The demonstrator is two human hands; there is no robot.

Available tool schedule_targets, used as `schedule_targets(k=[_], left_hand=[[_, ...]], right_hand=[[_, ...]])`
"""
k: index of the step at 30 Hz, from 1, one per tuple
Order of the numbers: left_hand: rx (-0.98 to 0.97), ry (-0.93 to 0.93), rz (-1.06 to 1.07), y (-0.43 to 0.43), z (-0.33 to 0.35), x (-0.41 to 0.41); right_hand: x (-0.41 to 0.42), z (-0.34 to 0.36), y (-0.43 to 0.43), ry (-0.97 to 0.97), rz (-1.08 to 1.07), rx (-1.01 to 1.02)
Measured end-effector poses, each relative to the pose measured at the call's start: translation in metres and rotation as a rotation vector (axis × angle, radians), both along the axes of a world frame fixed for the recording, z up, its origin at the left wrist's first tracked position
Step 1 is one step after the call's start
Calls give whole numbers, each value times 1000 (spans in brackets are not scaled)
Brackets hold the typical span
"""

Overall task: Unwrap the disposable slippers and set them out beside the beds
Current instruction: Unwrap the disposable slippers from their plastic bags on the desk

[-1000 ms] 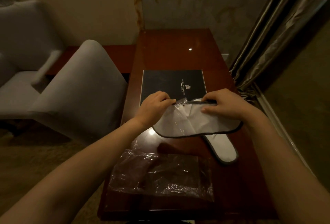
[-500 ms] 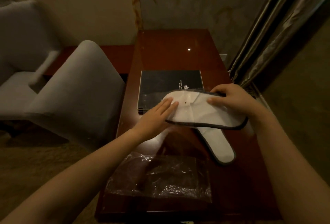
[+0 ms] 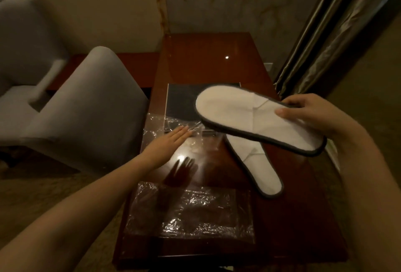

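Note:
My right hand (image 3: 308, 113) grips a flat white slipper with dark trim (image 3: 238, 117) by its right end and holds it tilted above the wooden table (image 3: 206, 54). A second white slipper (image 3: 262, 167) lies on the table beneath it, partly hidden. My left hand (image 3: 171, 141) is flat with fingers straight, resting on a crumpled clear plastic wrapper (image 3: 195, 139) at the table's left side. Another empty clear wrapper (image 3: 191, 211) lies near the front edge.
A black folder (image 3: 180, 100) lies on the table behind the slippers. A grey upholstered chair (image 3: 86, 102) stands close to the table's left side, another grey armchair (image 3: 23, 44) further left. Curtains (image 3: 325, 33) hang at the right.
The right hand has lifted the slipper clear of its wrapper and swung it up and right. The left hand let go and now lies flat on the loose wrapper on the table.

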State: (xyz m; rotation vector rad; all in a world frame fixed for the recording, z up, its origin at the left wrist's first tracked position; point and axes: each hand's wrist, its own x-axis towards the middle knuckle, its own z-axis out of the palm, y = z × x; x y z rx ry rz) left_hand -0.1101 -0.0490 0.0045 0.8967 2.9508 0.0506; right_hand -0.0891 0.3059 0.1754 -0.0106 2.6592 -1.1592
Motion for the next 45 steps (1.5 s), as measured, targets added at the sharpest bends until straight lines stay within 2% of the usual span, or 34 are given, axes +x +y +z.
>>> schedule_targets(k=[8, 13, 16, 19, 21, 24, 28, 31, 34, 37, 41, 45], left_hand=[[-56, -253, -94, 43, -14, 6], [-150, -332, -37, 54, -11, 13], [-129, -272, 21, 71, -3, 13], [63, -160, 69, 104, 7, 9], [281, -195, 162, 132, 12, 6], [600, -434, 500, 176, 15, -1], [1022, -966, 1002, 219, 9, -1], [957, -1143, 1055, 234, 4, 12], [903, -1191, 1102, 243, -3, 18], [895, -1099, 1178, 247, -13, 19], [1084, -970, 1321, 249, -25, 16], [1208, -953, 1387, 253, -29, 15]], right_hand=[[-12, -60, -28, 8, -213, -193], [-17, -90, -24, 0, -351, -312], [-19, -101, -10, 27, -470, -392], [-18, -109, 10, 59, -542, -444], [-16, -115, 24, 84, -549, -438], [-12, -125, 40, 74, -572, -423], [-8, -146, 59, 8, -613, -454], [-6, -164, 68, -36, -644, -446], [-5, -183, 78, -85, -669, -443], [-5, -200, 84, -134, -686, -465], [-6, -218, 86, -186, -655, -459], [-7, -229, 83, -217, -631, -484]])
